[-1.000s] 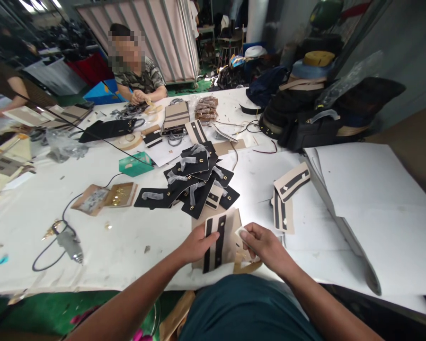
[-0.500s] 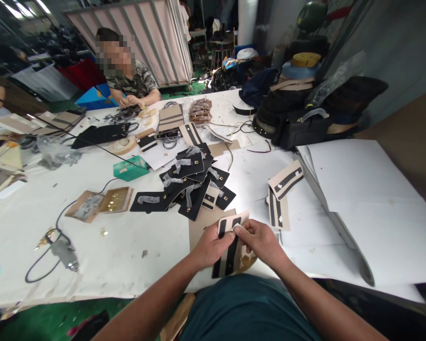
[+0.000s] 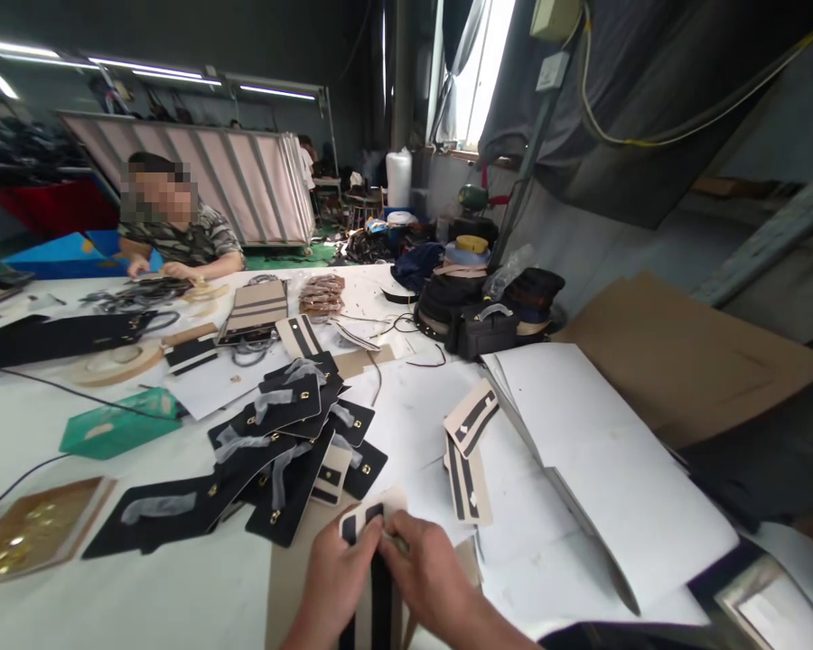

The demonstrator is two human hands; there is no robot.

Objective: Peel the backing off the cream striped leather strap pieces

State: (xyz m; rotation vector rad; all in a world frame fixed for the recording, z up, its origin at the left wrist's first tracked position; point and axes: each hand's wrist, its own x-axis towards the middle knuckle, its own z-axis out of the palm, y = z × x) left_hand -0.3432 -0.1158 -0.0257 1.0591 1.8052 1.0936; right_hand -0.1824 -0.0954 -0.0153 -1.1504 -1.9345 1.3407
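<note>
Near the table's front edge, my left hand (image 3: 339, 569) is closed on a beige bag-flap panel (image 3: 394, 502) with black strips, thumb on its face. My right hand (image 3: 428, 567) is closed at the panel's right side, its thumb pressed near the left thumb. Between the thumbs the surface is hidden. Just beyond lies a pile of black flap panels (image 3: 291, 487) with gold fittings and cloudy plastic film strips. A small beige panel with black bands (image 3: 331, 473) sticks out of the pile. To the right, two beige panels with black strips (image 3: 469, 483) overlap.
White sheets (image 3: 602, 469) cover the table's right side. A box of gold fittings (image 3: 37, 533), a green box (image 3: 118, 422) and a tape roll (image 3: 118, 361) stand left. Across the table a person in a camouflage shirt (image 3: 203, 236) handles small parts. Dark bags (image 3: 488, 329) sit far right.
My view has tilted up and turned right, bringing the window and wall into sight. Both hands remain on the beige panel; the small white piece earlier at my right fingertips is now hidden.
</note>
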